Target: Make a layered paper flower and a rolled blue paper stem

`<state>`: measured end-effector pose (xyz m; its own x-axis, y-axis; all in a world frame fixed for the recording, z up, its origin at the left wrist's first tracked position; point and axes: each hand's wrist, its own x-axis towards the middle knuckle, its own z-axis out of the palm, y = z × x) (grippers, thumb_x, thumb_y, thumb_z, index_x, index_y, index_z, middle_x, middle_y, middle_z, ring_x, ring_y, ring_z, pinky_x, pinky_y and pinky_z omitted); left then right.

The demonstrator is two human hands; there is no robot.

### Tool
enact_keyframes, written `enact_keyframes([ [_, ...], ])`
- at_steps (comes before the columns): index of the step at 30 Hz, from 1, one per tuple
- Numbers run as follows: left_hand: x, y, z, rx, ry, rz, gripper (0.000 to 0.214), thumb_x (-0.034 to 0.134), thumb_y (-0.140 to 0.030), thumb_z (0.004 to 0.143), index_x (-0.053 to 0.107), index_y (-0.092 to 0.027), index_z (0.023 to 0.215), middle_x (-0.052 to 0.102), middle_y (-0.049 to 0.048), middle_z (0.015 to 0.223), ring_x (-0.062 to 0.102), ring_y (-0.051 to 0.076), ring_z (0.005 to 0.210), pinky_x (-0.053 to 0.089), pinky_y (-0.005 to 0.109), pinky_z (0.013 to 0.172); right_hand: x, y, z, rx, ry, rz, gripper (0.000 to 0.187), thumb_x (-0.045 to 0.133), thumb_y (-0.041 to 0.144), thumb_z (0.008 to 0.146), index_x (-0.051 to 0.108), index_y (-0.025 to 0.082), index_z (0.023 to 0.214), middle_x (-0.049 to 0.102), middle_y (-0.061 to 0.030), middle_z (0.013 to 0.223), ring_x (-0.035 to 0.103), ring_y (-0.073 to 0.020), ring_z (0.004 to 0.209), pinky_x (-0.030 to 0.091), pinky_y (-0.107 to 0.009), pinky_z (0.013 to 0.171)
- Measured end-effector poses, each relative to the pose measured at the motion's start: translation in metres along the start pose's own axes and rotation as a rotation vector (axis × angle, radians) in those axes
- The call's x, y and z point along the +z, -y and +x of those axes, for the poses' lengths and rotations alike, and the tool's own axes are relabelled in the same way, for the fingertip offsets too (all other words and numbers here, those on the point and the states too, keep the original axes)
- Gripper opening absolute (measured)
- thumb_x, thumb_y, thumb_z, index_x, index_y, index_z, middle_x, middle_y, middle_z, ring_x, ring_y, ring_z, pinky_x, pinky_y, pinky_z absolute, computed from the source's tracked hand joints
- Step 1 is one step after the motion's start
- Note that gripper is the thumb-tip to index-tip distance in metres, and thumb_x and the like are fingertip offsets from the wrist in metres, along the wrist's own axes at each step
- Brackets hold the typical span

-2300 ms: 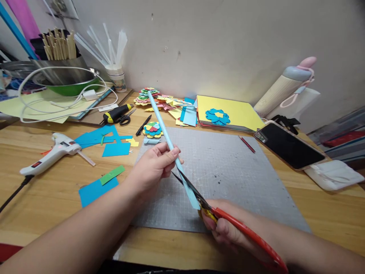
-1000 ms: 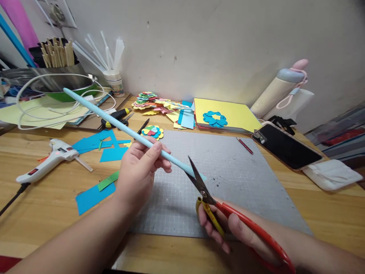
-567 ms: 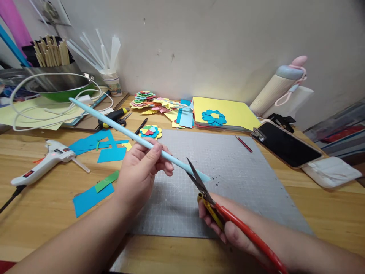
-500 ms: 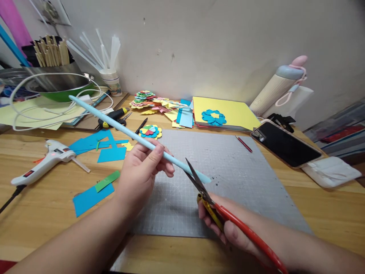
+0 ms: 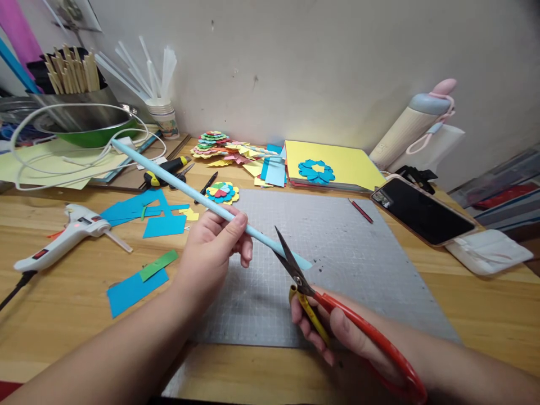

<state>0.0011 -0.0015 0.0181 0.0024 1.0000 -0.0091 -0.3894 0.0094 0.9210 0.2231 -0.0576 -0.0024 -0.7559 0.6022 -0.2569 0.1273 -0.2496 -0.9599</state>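
Observation:
My left hand [image 5: 217, 239] is closed round a long, thin tube of rolled light-blue paper [image 5: 181, 185], pinched between thumb and fingers. The tube slants from upper left down to lower right. In my right hand [image 5: 333, 326] is a pair of scissors [image 5: 358, 326] with red and yellow handles. Their dark blades are parted and straddle the tube close to its lower right end. Beneath both hands lies a grey cutting mat [image 5: 253, 315] with a printed grid.
A white glue gun [image 5: 71, 233] lies left, beside blue paper pieces [image 5: 137, 289]. Paper flowers [image 5: 222, 192], a yellow stack of card [image 5: 350, 160], a phone [image 5: 422, 208] and a tilted bottle [image 5: 409, 132] stand or lie behind. A red pencil [image 5: 360, 211] rests on the mat.
The tube has slid a little to the right at its upper end, and the scissor blades now sit slightly differently across it. Both hands keep their holds.

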Motion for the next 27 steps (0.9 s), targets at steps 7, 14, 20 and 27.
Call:
enact_keyframes([
  [7, 0.000, -0.001, 0.000, 0.015, -0.037, 0.015, 0.014, 0.067, -0.024, 0.080, 0.055, -0.018, 0.079, 0.058, -0.0037, 0.062, 0.051, 0.007, 0.042, 0.042, 0.017, 0.037, 0.011, 0.000, -0.001, 0.075, -0.110, 0.099, 0.062, 0.034, 0.076, 0.086, 0.049, 0.019, 0.104, 0.045, -0.0028, 0.086, 0.041, -0.0130, 0.070, 0.042, -0.026, 0.065],
  [14, 0.000, -0.003, 0.001, 0.024, -0.049, 0.027, 0.015, 0.069, -0.024, 0.079, 0.056, -0.017, 0.076, 0.055, -0.0046, 0.059, 0.049, 0.006, 0.039, 0.039, 0.016, 0.036, 0.011, -0.001, -0.003, 0.095, -0.118, 0.152, 0.064, 0.035, 0.078, 0.084, 0.051, 0.020, 0.106, 0.044, -0.0023, 0.087, 0.043, -0.0130, 0.074, 0.041, -0.026, 0.069],
  [20, 0.000, -0.004, 0.001, 0.018, -0.050, 0.033, 0.016, 0.069, -0.025, 0.078, 0.055, -0.017, 0.075, 0.053, -0.0048, 0.058, 0.048, 0.006, 0.039, 0.037, 0.016, 0.035, 0.002, 0.009, -0.001, 0.087, 0.003, 0.116, 0.054, 0.040, 0.070, 0.089, 0.049, 0.020, 0.106, 0.045, -0.0023, 0.087, 0.044, -0.0129, 0.073, 0.043, -0.027, 0.069],
  [27, -0.001, -0.004, 0.000, -0.027, -0.037, 0.055, 0.018, 0.068, -0.027, 0.079, 0.053, -0.017, 0.075, 0.051, -0.0048, 0.058, 0.046, 0.005, 0.039, 0.034, 0.016, 0.037, 0.009, -0.004, 0.001, 0.076, -0.055, 0.113, 0.054, 0.028, 0.071, 0.091, 0.043, 0.020, 0.085, 0.040, 0.0032, 0.067, 0.037, -0.0090, 0.055, 0.037, -0.021, 0.051],
])
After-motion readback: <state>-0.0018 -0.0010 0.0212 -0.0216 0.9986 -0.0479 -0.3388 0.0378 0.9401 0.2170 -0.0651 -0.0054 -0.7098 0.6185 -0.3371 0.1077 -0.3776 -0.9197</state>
